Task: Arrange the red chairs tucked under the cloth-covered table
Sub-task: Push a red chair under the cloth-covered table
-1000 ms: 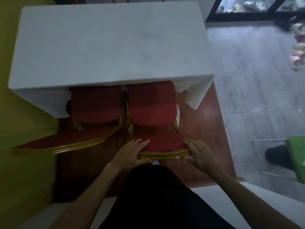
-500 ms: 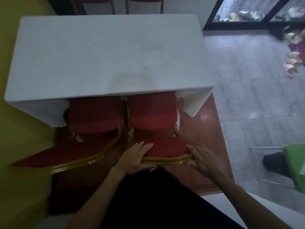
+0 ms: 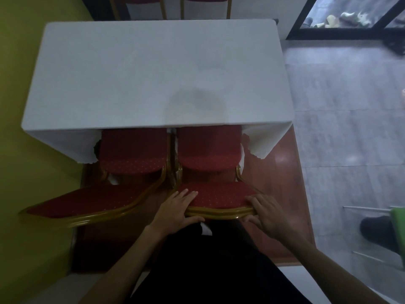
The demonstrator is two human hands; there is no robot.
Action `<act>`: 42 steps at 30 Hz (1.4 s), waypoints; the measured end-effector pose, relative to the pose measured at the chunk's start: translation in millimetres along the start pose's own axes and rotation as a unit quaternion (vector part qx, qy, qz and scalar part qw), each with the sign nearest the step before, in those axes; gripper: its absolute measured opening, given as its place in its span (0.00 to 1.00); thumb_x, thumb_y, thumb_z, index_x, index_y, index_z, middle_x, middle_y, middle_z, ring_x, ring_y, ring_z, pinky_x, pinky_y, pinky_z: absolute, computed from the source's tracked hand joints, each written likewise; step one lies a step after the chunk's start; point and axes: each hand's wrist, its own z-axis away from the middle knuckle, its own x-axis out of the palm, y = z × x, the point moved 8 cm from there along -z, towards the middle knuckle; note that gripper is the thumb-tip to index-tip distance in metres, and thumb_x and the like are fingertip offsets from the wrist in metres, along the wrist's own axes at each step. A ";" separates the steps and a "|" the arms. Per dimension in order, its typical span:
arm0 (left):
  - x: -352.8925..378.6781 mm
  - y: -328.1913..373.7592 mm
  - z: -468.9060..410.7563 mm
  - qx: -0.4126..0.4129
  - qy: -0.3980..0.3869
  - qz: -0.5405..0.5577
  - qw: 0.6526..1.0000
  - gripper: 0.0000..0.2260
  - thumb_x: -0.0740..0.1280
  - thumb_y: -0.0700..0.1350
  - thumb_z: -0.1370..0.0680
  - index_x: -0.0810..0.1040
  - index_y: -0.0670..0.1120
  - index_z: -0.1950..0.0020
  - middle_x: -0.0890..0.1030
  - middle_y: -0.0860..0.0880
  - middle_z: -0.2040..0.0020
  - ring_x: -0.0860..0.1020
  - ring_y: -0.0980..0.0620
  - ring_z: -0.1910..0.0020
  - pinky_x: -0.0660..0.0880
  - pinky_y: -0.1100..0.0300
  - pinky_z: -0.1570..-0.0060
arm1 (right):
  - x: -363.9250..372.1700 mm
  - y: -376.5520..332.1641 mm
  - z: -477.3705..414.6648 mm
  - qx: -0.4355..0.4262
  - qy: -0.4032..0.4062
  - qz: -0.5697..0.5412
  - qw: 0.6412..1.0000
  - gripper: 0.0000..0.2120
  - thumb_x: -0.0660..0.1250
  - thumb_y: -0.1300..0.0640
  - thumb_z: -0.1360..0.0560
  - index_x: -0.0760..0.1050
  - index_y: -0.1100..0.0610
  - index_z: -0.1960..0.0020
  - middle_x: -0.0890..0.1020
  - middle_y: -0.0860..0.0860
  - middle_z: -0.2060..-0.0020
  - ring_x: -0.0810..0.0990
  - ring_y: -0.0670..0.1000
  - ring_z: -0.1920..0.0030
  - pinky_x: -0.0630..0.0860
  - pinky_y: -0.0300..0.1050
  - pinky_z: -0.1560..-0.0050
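Two red chairs with gold frames stand side by side at the near edge of the white cloth-covered table. The right red chair has the front of its seat under the cloth. My left hand grips the left end of its backrest top and my right hand grips the right end. The left red chair is also partly under the cloth, and its backrest angles out to the left. Neither hand touches it.
A yellow wall runs close along the left. The chairs stand on a brown wooden platform with a grey tiled floor to the right. Two more chairs stand beyond the table's far side. A green chair and a dark shoe are at right.
The table and both chairs sit lower and nearer in view than a second ago, and far chairs have come into sight. Both hands have kept their grip on the right chair's backrest.
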 end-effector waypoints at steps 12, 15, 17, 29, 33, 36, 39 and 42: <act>24.4 13.1 -6.1 -0.029 0.014 -0.002 0.999 0.41 0.61 0.72 0.27 0.58 0.51 0.21 0.62 0.49 0.22 0.57 0.49 0.23 0.49 0.59 0.29 | -5.8 26.7 10.4 -0.043 0.001 -0.030 0.999 0.36 0.51 0.29 0.22 0.77 0.58 0.36 0.81 0.52 0.42 0.79 0.53 0.45 0.73 0.49 0.44; 29.1 7.9 -7.3 -0.027 -0.007 -0.018 0.999 0.44 0.56 0.77 0.29 0.52 0.54 0.20 0.58 0.52 0.21 0.52 0.52 0.21 0.49 0.56 0.26 | -5.1 25.0 10.4 -0.047 0.005 -0.026 0.999 0.36 0.51 0.30 0.21 0.75 0.59 0.33 0.79 0.54 0.36 0.77 0.53 0.38 0.72 0.51 0.41; 32.5 5.6 -7.5 -0.035 -0.019 -0.021 0.999 0.44 0.55 0.77 0.29 0.49 0.55 0.20 0.56 0.53 0.20 0.49 0.53 0.21 0.48 0.55 0.26 | -1.6 26.2 10.7 -0.045 -0.003 -0.026 0.999 0.36 0.51 0.31 0.21 0.74 0.59 0.32 0.77 0.55 0.33 0.76 0.54 0.35 0.73 0.53 0.39; 40.9 68.3 -23.3 0.040 -0.027 -0.071 0.996 0.39 0.50 0.74 0.23 0.45 0.55 0.20 0.55 0.55 0.20 0.50 0.52 0.21 0.50 0.52 0.23 | -3.6 27.5 8.1 -0.063 0.000 -0.021 0.998 0.39 0.57 0.27 0.25 0.73 0.57 0.30 0.75 0.55 0.30 0.76 0.55 0.34 0.75 0.53 0.41; 44.5 62.3 -23.0 0.005 -0.004 -0.073 0.997 0.40 0.50 0.76 0.26 0.48 0.57 0.20 0.58 0.53 0.21 0.52 0.50 0.21 0.50 0.52 0.23 | -1.3 30.8 8.1 -0.049 -0.009 -0.024 0.998 0.38 0.58 0.27 0.25 0.72 0.56 0.30 0.74 0.54 0.29 0.76 0.55 0.33 0.74 0.53 0.39; 47.3 58.7 -25.3 -0.012 -0.023 -0.085 0.996 0.40 0.48 0.78 0.27 0.47 0.60 0.21 0.56 0.54 0.20 0.49 0.51 0.21 0.48 0.51 0.23 | 1.2 31.1 8.7 -0.037 -0.020 -0.032 0.999 0.38 0.57 0.27 0.25 0.71 0.55 0.28 0.73 0.52 0.29 0.74 0.54 0.32 0.73 0.54 0.37; 47.9 56.5 -26.9 -0.022 -0.028 -0.087 0.996 0.41 0.48 0.79 0.28 0.47 0.61 0.21 0.55 0.54 0.20 0.47 0.52 0.21 0.47 0.50 0.23 | 1.2 30.8 7.2 -0.039 -0.019 -0.032 0.999 0.39 0.56 0.27 0.24 0.69 0.56 0.27 0.74 0.53 0.30 0.75 0.55 0.33 0.74 0.55 0.38; 48.1 54.6 -24.7 -0.021 -0.009 -0.082 0.996 0.40 0.49 0.78 0.28 0.50 0.60 0.21 0.57 0.55 0.21 0.49 0.52 0.21 0.49 0.51 0.23 | -1.8 27.1 6.1 -0.058 -0.019 -0.029 0.998 0.40 0.54 0.27 0.23 0.68 0.58 0.27 0.77 0.55 0.33 0.77 0.55 0.35 0.76 0.55 0.40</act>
